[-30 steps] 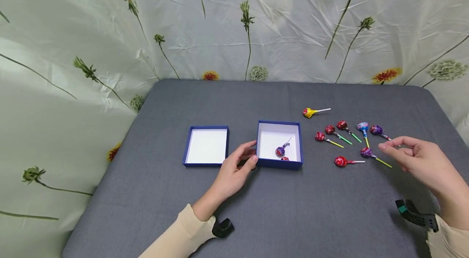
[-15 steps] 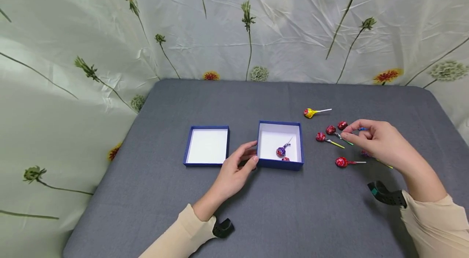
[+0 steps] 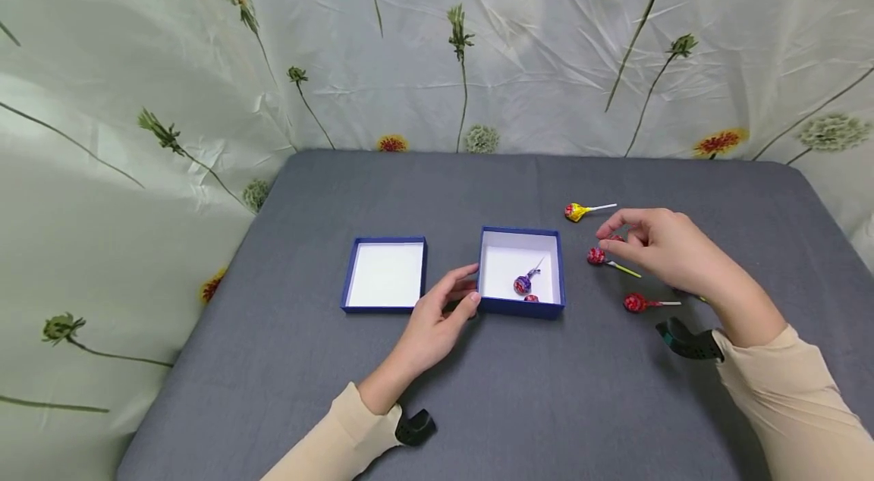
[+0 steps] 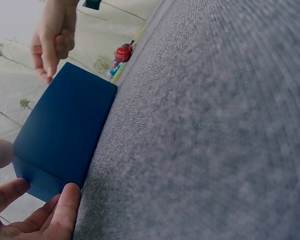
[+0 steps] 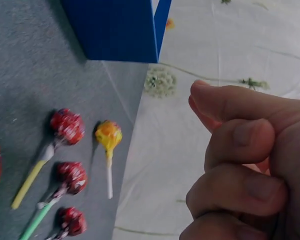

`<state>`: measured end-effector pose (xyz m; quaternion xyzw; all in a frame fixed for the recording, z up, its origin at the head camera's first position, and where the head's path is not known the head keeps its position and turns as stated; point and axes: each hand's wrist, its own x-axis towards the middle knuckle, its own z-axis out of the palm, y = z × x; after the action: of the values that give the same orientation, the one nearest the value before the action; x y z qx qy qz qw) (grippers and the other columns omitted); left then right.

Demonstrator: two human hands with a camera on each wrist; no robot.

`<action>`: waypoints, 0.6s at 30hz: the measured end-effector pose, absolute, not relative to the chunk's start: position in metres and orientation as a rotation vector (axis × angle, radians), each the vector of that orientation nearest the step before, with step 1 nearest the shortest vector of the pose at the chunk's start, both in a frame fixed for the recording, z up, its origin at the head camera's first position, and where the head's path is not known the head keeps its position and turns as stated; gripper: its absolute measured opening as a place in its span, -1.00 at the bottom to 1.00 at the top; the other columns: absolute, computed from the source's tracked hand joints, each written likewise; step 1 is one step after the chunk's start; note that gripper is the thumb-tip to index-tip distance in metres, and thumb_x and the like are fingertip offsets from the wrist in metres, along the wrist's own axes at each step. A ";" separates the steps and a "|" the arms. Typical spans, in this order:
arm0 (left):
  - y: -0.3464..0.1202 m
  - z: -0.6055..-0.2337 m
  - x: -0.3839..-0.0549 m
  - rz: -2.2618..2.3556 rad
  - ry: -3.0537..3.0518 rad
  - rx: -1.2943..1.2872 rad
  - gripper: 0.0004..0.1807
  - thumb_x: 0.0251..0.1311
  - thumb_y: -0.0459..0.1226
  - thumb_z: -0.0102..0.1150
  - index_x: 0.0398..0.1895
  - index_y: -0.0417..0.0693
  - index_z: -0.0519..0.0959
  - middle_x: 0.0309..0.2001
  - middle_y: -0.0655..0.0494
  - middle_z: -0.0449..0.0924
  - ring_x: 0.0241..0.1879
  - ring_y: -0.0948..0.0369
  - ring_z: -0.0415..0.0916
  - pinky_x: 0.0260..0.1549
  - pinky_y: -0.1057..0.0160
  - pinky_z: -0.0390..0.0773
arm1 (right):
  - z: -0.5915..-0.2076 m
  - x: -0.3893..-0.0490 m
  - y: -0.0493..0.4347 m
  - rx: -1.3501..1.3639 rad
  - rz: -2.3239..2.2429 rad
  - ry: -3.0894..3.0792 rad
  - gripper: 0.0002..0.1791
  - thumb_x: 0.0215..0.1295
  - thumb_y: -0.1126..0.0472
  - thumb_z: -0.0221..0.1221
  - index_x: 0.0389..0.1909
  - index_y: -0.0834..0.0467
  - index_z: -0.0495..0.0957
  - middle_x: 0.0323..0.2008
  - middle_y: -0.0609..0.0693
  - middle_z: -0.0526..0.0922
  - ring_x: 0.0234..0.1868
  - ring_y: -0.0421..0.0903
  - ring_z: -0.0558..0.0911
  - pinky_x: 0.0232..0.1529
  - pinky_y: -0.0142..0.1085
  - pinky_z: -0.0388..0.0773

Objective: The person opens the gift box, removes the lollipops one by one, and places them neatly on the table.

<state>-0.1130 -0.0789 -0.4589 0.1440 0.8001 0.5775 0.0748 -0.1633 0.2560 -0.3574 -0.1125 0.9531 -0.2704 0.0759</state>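
Observation:
A blue box with a white inside stands at the middle of the table. In it lie a purple lollipop and part of a red one. My left hand rests its fingertips against the box's left side, near the front corner. My right hand hovers over the lollipops to the right, fingers loosely bent, with nothing seen between them. Below its fingertips lies a red lollipop with a yellow stick. In the right wrist view, red lollipops and a yellow lollipop lie near the hand.
The matching shallow lid lies left of the box, white inside up. A red lollipop with a pale stick lies in front of the right hand. Other lollipops are hidden under that hand. A flowered curtain hangs behind the grey table.
My right hand has moved left across the lollipops, from the purple ones at the far right to the red ones nearer the box. The left hand and the box stay put.

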 end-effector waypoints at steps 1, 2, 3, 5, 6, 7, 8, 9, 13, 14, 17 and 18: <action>-0.079 -0.459 -0.113 1.741 2.394 0.429 -0.52 0.47 -0.11 0.08 0.41 0.19 0.38 0.27 0.05 0.55 0.18 0.16 0.56 0.01 0.33 0.64 | -0.356 -0.165 0.253 -0.354 -0.801 2.863 -0.84 0.35 0.02 0.28 -0.14 -0.02 0.65 -0.73 -0.16 0.30 -0.71 -0.27 0.18 -0.66 -0.31 0.16; -0.079 -0.459 -0.113 1.748 2.387 0.426 -0.52 0.47 -0.11 0.09 0.41 0.18 0.39 0.27 0.05 0.55 0.19 0.16 0.56 0.00 0.34 0.63 | -0.355 -0.166 0.250 -0.374 -0.790 2.871 -0.86 0.35 0.04 0.28 -0.15 -0.03 0.65 -0.73 -0.15 0.31 -0.71 -0.27 0.19 -0.66 -0.32 0.17; -0.079 -0.459 -0.113 1.756 2.381 0.425 -0.52 0.47 -0.12 0.09 0.41 0.17 0.39 0.27 0.05 0.55 0.19 0.16 0.56 0.00 0.36 0.63 | -0.354 -0.168 0.247 -0.393 -0.781 2.875 -0.87 0.35 0.05 0.28 -0.16 -0.03 0.66 -0.73 -0.15 0.32 -0.72 -0.27 0.20 -0.65 -0.32 0.18; -0.079 -0.459 -0.113 1.770 2.371 0.423 -0.53 0.46 -0.14 0.10 0.40 0.15 0.40 0.26 0.03 0.56 0.18 0.14 0.56 -0.02 0.38 0.63 | -0.352 -0.171 0.241 -0.429 -0.752 2.882 -0.87 0.34 0.05 0.28 -0.16 -0.04 0.67 -0.73 -0.16 0.34 -0.71 -0.26 0.22 -0.64 -0.33 0.20; -0.079 -0.459 -0.114 1.775 2.367 0.423 -0.53 0.46 -0.15 0.10 0.40 0.14 0.41 0.26 0.02 0.56 0.18 0.13 0.57 -0.03 0.38 0.62 | -0.351 -0.173 0.238 -0.443 -0.742 2.881 -0.87 0.34 0.05 0.29 -0.16 -0.05 0.67 -0.73 -0.16 0.35 -0.71 -0.26 0.23 -0.63 -0.33 0.21; -0.079 -0.459 -0.114 1.777 2.364 0.423 -0.53 0.46 -0.15 0.10 0.40 0.14 0.41 0.26 0.02 0.56 0.18 0.13 0.57 -0.03 0.39 0.62 | -0.350 -0.175 0.235 -0.457 -0.731 2.878 -0.87 0.34 0.05 0.29 -0.16 -0.05 0.67 -0.73 -0.16 0.35 -0.71 -0.25 0.24 -0.62 -0.33 0.21; -0.079 -0.459 -0.114 1.779 2.362 0.423 -0.53 0.46 -0.16 0.10 0.40 0.13 0.41 0.26 0.01 0.56 0.18 0.13 0.57 -0.04 0.40 0.62 | -0.350 -0.177 0.232 -0.471 -0.716 2.877 -0.88 0.34 0.05 0.29 -0.16 -0.06 0.67 -0.73 -0.16 0.35 -0.70 -0.25 0.25 -0.62 -0.34 0.22; -0.079 -0.459 -0.114 1.779 2.361 0.422 -0.53 0.46 -0.16 0.10 0.40 0.13 0.41 0.26 0.01 0.56 0.18 0.13 0.57 -0.04 0.40 0.62 | -0.350 -0.178 0.230 -0.483 -0.704 2.875 -0.87 0.34 0.06 0.29 -0.15 -0.05 0.68 -0.73 -0.16 0.34 -0.70 -0.25 0.25 -0.61 -0.34 0.22; -0.079 -0.459 -0.113 1.770 2.368 0.421 -0.53 0.46 -0.15 0.10 0.41 0.14 0.40 0.26 0.02 0.57 0.17 0.14 0.57 -0.04 0.40 0.62 | -0.350 -0.184 0.221 -0.520 -0.668 2.870 -0.85 0.34 0.05 0.29 -0.14 -0.04 0.69 -0.73 -0.16 0.32 -0.69 -0.22 0.28 -0.62 -0.33 0.17; -0.079 -0.459 -0.114 1.769 2.369 0.421 -0.52 0.46 -0.14 0.10 0.41 0.14 0.40 0.26 0.02 0.57 0.17 0.14 0.57 -0.04 0.40 0.62 | -0.350 -0.185 0.219 -0.525 -0.658 2.868 -0.86 0.34 0.05 0.29 -0.14 -0.05 0.69 -0.74 -0.15 0.32 -0.69 -0.21 0.29 -0.62 -0.33 0.16; -0.079 -0.460 -0.114 1.772 2.374 0.427 -0.52 0.46 -0.14 0.10 0.41 0.14 0.40 0.25 0.01 0.57 0.17 0.13 0.58 -0.05 0.41 0.62 | -0.350 -0.187 0.211 -0.516 -0.627 2.868 -0.85 0.34 0.03 0.29 -0.14 -0.07 0.70 -0.73 -0.13 0.35 -0.68 -0.17 0.34 -0.64 -0.33 0.16; -0.079 -0.460 -0.114 1.777 2.372 0.426 -0.52 0.46 -0.15 0.10 0.41 0.11 0.40 0.25 -0.01 0.57 0.17 0.12 0.57 -0.05 0.42 0.62 | -0.350 -0.187 0.209 -0.510 -0.614 2.868 -0.85 0.34 0.03 0.28 -0.14 -0.07 0.70 -0.72 -0.12 0.37 -0.67 -0.17 0.37 -0.63 -0.32 0.18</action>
<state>-0.1142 -0.0788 -0.4600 0.1420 0.7900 0.5919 0.0733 -0.1874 0.2091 -0.3501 -0.1706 0.9601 -0.2056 0.0823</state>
